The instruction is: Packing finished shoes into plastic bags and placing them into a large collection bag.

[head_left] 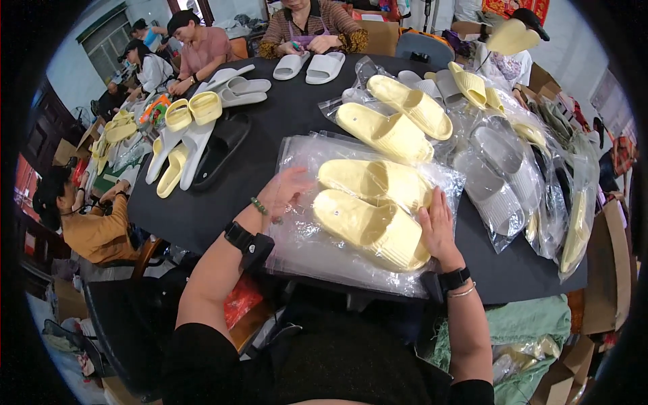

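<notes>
A pair of pale yellow slippers lies side by side in a clear plastic bag in front of me, toes toward my right. Other clear bags are layered flat under the pair. My left hand rests on the plastic by the heel ends, its fingers apart and slightly blurred. Along the toe ends, my right hand lies with stretched fingers against the bag's side. Just beyond sits another yellow pair in clear plastic, one slipper farther back than the other.
Bagged grey slippers and more bagged yellow ones crowd the right side of the black table. Unbagged white, yellow and black slippers stand at the left. Across the table, a person handles white slippers. Other people work at the left.
</notes>
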Motion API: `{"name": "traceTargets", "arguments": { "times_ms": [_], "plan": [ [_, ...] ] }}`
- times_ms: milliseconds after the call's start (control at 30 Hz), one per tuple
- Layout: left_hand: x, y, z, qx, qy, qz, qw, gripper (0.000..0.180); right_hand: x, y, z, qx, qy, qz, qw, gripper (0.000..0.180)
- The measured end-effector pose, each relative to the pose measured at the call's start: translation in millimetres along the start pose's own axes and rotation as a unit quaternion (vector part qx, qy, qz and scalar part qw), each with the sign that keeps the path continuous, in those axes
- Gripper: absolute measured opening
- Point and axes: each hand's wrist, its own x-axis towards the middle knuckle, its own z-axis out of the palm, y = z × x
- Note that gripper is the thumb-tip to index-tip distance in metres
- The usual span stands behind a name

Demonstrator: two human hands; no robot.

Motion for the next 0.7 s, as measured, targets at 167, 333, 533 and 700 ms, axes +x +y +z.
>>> {"name": "traceTargets", "arguments": {
  "times_ms": [167,333,533,700],
  "plan": [
    [-13,0,4,-0.010,0.071,0.065,0.995,0.054,-2,3,-5,0.002,-0.004,0.009,1.000,0.075],
    [-20,-2,-5,0.080,0.140,0.119,0.980,0.048,0,2,-3,-0.018,-0.012,0.006,1.000,0.075],
    [-24,33,-6,0.484,0.065,0.487,0.724,0.043,4,-8,1,-0.012,-0.006,0.018,1.000,0.073],
    [17,60,49,0.478,-0.226,0.505,0.682,0.041,3,12,-3,-0.035,0.016,0.014,0.999,0.068]
  ]
}}
